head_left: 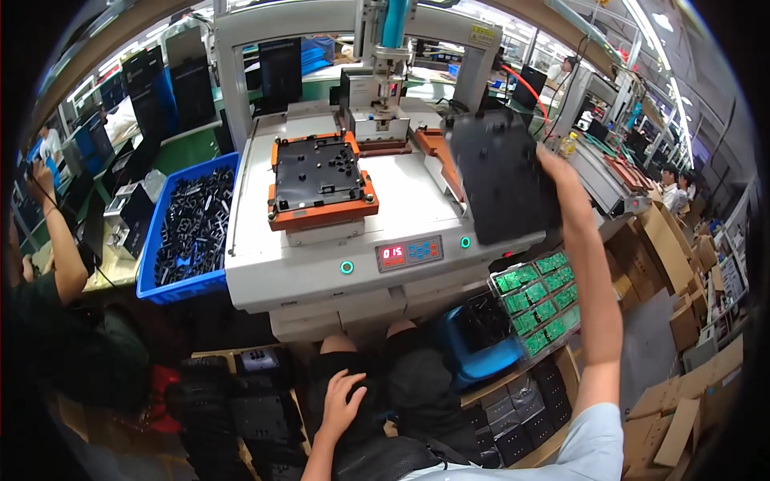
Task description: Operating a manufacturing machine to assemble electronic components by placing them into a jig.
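My right hand (558,178) grips the right edge of a black plastic panel (507,184), which is tilted and slightly blurred above the right side of a white bench machine (401,196). Behind the panel, an orange fixture (434,151) is partly hidden. On the machine's left side, a second black panel (318,172) with small raised parts lies in another orange fixture (324,215). Down by my lap, my left hand (342,401) is open and holds nothing, its fingers loosely apart over my dark shorts.
A blue bin (147,268) of small black parts stands left of the machine. Green circuit boards fill a clear tray (531,298) at the right, beside a blue tub (481,365). Stacked black panels lie low on both sides. A co-worker's arm (64,240) is at far left; cardboard boxes (670,248) stand right.
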